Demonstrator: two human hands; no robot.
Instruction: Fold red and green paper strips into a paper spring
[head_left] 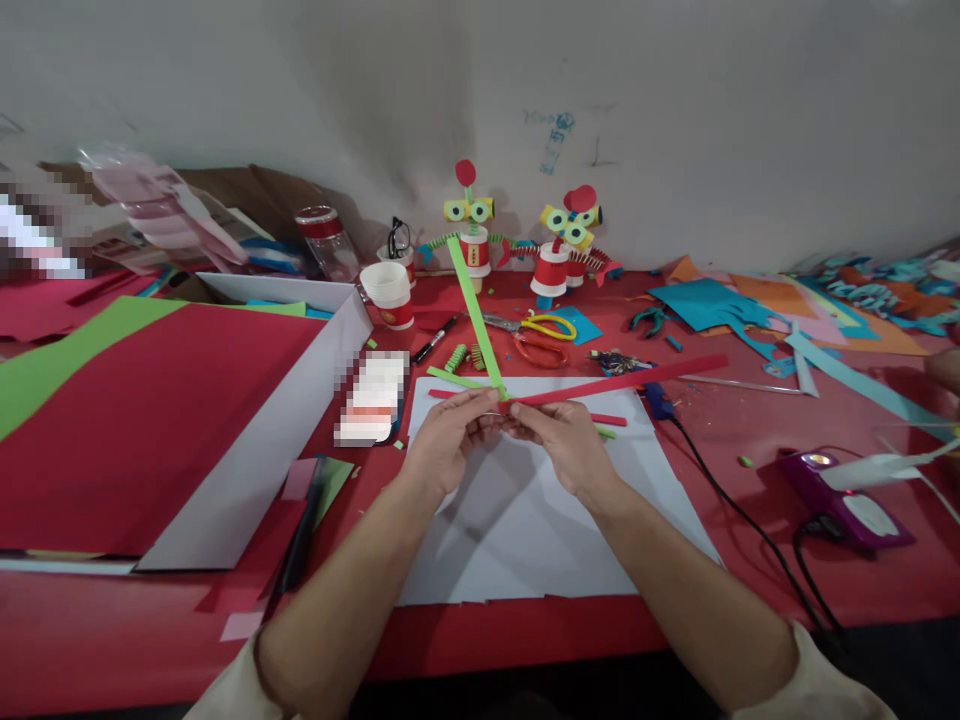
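A long green paper strip and a long red paper strip meet at one end, where both my hands pinch them above a white sheet. My left hand is closed at the green strip's lower end. Fingers of my right hand press on the red strip close to the joint. From there the green strip rises up and left, while the red one stretches to the right. Behind my hands lie another green strip and a red strip, both partly hidden. My fingertips cover some of the joint.
Left stands a box with coloured paper; a phone lies beside it. Farther back are stacked paper cups, scissors and paper-cup figures. A purple power strip with cables sits right, near another person's hand.
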